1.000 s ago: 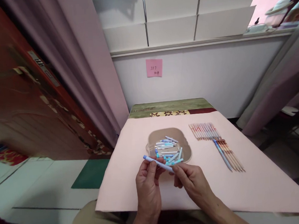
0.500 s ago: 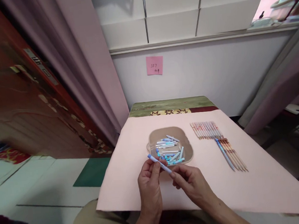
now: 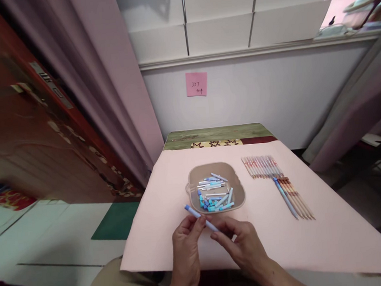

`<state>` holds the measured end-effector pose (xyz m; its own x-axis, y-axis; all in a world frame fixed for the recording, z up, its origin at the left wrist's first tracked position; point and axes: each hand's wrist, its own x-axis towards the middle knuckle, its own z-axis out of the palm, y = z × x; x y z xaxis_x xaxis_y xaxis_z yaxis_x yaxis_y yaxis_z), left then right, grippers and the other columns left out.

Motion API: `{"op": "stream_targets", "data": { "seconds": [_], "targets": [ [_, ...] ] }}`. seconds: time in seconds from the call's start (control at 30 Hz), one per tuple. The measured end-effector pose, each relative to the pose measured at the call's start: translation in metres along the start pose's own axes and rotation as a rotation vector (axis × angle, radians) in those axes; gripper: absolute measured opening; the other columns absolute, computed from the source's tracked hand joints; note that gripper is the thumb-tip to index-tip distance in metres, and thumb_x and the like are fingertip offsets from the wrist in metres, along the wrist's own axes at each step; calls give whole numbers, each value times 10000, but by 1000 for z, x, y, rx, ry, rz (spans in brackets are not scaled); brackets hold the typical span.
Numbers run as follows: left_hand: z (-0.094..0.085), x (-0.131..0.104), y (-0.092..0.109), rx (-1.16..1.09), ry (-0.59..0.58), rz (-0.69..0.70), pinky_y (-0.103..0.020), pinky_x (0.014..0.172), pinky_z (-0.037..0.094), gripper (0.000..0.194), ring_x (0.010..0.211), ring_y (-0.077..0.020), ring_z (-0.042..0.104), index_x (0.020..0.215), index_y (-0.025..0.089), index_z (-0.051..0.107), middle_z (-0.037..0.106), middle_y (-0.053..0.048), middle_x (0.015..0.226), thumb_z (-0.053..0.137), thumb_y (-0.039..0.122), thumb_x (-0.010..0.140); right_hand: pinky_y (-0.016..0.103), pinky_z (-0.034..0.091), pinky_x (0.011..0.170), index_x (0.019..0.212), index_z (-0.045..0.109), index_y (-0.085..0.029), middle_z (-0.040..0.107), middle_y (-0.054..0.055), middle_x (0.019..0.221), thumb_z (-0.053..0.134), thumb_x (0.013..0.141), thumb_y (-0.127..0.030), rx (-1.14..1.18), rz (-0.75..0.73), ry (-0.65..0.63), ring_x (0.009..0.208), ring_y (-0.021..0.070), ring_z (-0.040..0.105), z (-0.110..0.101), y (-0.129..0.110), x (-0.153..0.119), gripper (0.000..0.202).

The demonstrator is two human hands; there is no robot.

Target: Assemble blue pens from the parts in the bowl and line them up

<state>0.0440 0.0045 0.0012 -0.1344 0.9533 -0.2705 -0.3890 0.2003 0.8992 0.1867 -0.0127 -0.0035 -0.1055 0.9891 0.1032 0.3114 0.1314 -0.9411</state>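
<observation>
Just in front of the beige basin, a light blue pen barrel with a darker blue end is held in both hands. My left hand pinches it near the middle between thumb and fingers. At its lower right end, the thumb and fingers of my right hand are closed on it. Inside the basin lie loose pen parts: pale blue barrels, thin white refills and small blue pieces. One blue pen rests on the table to the right, beside several beige-brown pens.
A row of pale pens lies side by side at the right rear of the table. The pink covering spans the tabletop. Behind it stands a white wall with a pink note. A red-brown door is at the left.
Both hands, with the pen barrel, have moved slightly toward me and left, away from the basin. My right-hand fingers have come further around the barrel's lower end.
</observation>
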Motion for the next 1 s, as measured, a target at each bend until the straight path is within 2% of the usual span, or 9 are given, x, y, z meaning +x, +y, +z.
{"op": "stream_targets", "data": {
  "seconds": [0.13, 0.27, 0.33, 0.43, 0.53, 0.7, 0.8, 0.9, 1.0],
  "targets": [
    [-10, -4, 1, 18, -56, -13, -260, 696, 470, 224, 702, -164, 608, 746, 125, 724, 713, -57, 740, 792, 315, 649, 227, 447, 541, 778, 653, -144, 627, 20, 616, 603, 840, -437, 412, 150, -183, 550, 127, 565, 5, -2, -4, 304],
    [-12, -5, -3, 39, -90, -22, -261, 696, 472, 228, 711, -167, 611, 767, 127, 715, 714, -60, 762, 763, 336, 688, 226, 444, 537, 754, 627, -132, 610, 11, 611, 634, 816, -443, 561, 203, -250, 528, 108, 541, 7, 1, -4, 317],
    [-10, -5, -5, 62, -82, -23, -261, 697, 475, 236, 713, -169, 618, 780, 128, 712, 714, -59, 758, 757, 344, 697, 227, 440, 556, 782, 638, -131, 617, 11, 640, 647, 809, -427, 548, 188, -252, 560, 111, 546, 7, 4, -2, 298],
    [-4, -2, -4, 112, -56, 8, -252, 709, 480, 222, 716, -167, 628, 763, 133, 708, 713, -48, 739, 772, 329, 682, 219, 422, 589, 862, 666, -141, 639, 9, 716, 712, 759, -358, 414, 122, -134, 632, 116, 545, 6, 7, 1, 245],
    [0, -1, -1, 152, -90, 33, -250, 722, 487, 204, 726, -166, 636, 773, 139, 712, 720, -45, 753, 769, 314, 687, 216, 397, 574, 761, 650, -147, 624, -4, 671, 724, 743, -326, 315, 100, -17, 608, 110, 519, 5, 9, 2, 194],
    [1, -3, -2, 206, -153, 11, -272, 678, 504, 208, 720, -189, 652, 793, 143, 704, 732, -62, 784, 734, 336, 720, 236, 440, 609, 715, 615, -152, 633, 11, 647, 652, 809, -352, 455, 142, -117, 616, 131, 566, 2, 11, -2, 224],
    [3, 5, 6, 297, -211, 31, -293, 683, 513, 210, 736, -207, 661, 795, 143, 699, 732, -76, 794, 733, 331, 709, 232, 433, 596, 757, 636, -151, 643, 21, 666, 642, 821, -367, 391, 132, -95, 620, 135, 570, -4, 14, -2, 225],
    [5, 31, 29, 485, -215, 258, -324, 767, 505, 251, 846, -215, 657, 960, 181, 675, 721, -68, 933, 693, 303, 741, 232, 436, 615, 798, 663, -158, 644, 22, 690, 636, 826, -397, 309, 117, 6, 644, 140, 568, -14, 19, 2, 242],
    [13, 69, 49, 1017, -204, 660, -338, 797, 469, 75, 858, -210, 610, 848, 203, 655, 678, -49, 871, 624, 253, 802, 239, 453, 657, 860, 688, -170, 655, 30, 747, 633, 826, -418, 301, 121, 95, 694, 154, 575, -24, 26, 6, 256]
  ]
}}
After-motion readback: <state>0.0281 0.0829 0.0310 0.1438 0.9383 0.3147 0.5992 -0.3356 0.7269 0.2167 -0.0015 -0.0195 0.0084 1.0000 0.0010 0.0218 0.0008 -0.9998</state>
